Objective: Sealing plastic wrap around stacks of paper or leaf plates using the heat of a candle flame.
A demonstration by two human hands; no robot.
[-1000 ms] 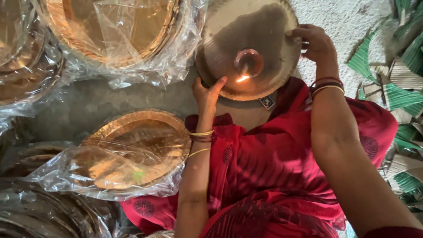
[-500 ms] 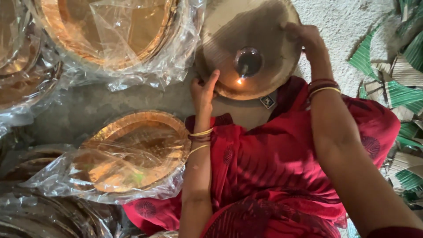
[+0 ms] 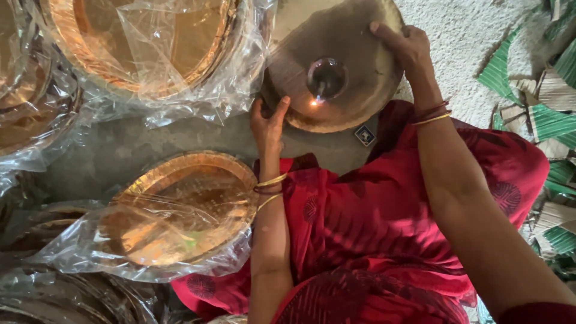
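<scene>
I hold a round gold disc plate (image 3: 354, 42) up with both hands; a light reflects off its shiny centre. My left hand (image 3: 268, 123) grips its lower left rim. Gripping the upper right rim is my right hand (image 3: 403, 45). Both wrists wear thin bangles. Below the plate lies my red patterned garment (image 3: 384, 228). To the left of my left arm, a stack of gold plates in a clear plastic bag (image 3: 180, 210) rests on the floor.
Another bagged stack of gold plates (image 3: 144, 42) lies at the top left, with more bagged stacks (image 3: 30, 108) along the left edge. Green and white paper scraps (image 3: 540, 120) pile up on the right. A grey floor (image 3: 108, 150) shows between the stacks.
The plate has tilted and shifted slightly, so the reflected light on its centre moved. Both hands keep their grip on the rim.
</scene>
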